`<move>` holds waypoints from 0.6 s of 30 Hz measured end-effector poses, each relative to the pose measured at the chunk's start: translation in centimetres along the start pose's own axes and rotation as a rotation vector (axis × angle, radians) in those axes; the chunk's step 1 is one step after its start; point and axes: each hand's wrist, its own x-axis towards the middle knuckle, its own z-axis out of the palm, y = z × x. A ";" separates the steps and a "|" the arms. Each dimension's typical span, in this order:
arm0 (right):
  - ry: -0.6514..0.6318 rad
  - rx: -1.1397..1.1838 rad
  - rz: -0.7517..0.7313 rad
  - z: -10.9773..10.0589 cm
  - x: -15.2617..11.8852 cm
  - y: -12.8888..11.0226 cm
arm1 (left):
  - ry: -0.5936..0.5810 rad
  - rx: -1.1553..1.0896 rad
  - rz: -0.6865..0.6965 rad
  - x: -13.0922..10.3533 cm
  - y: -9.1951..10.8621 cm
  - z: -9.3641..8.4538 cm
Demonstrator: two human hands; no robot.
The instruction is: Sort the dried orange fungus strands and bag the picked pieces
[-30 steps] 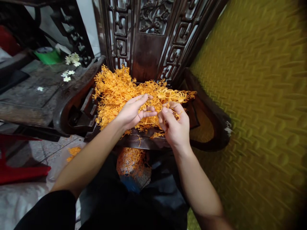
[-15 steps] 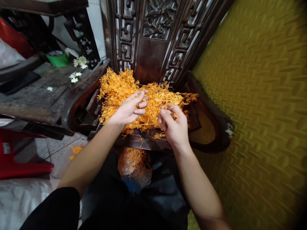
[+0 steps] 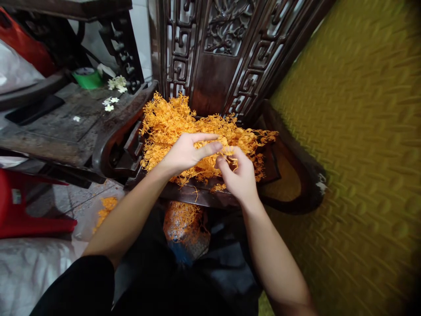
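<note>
A heap of orange branching plastic-looking sprigs covers the seat of a carved dark wooden chair. Over the front of this heap, my right hand is closed, thumb against fingers, pinching one orange sprig. My left hand reaches in from the left with its fingers stretched out and apart. Its fingertips are close to the pinched sprig; whether they touch it I cannot tell. A few loose bits lie on the front edge of the seat.
To the left, a dark wooden table bears green tape, small white flowers and a black phone-like slab. A red stool stands below. Between my legs is a bag with orange pieces. Yellow textured matting rises at right.
My left hand has moved right, its fingers stretching toward my right hand. The right hand keeps its pinch, almost in place. The view has shifted slightly.
</note>
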 end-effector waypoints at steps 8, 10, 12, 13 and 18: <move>-0.265 -0.146 -0.132 -1.3 0.1 0.5 | -0.054 0.161 0.173 -0.2 -0.6 -0.3; -0.314 0.047 -0.101 -1.7 0.5 0.7 | 0.017 0.075 0.163 -0.4 -0.7 -0.3; -0.285 0.242 -0.069 -2.1 0.9 0.7 | 0.107 -0.080 0.098 -0.5 -0.5 -0.4; -0.204 0.277 -0.071 -2.2 1.1 0.5 | 0.148 -0.177 0.061 -0.5 -0.4 -0.6; 0.368 -0.072 -0.280 -2.8 -1.3 -3.0 | 0.193 -0.479 0.008 -0.3 0.3 -1.3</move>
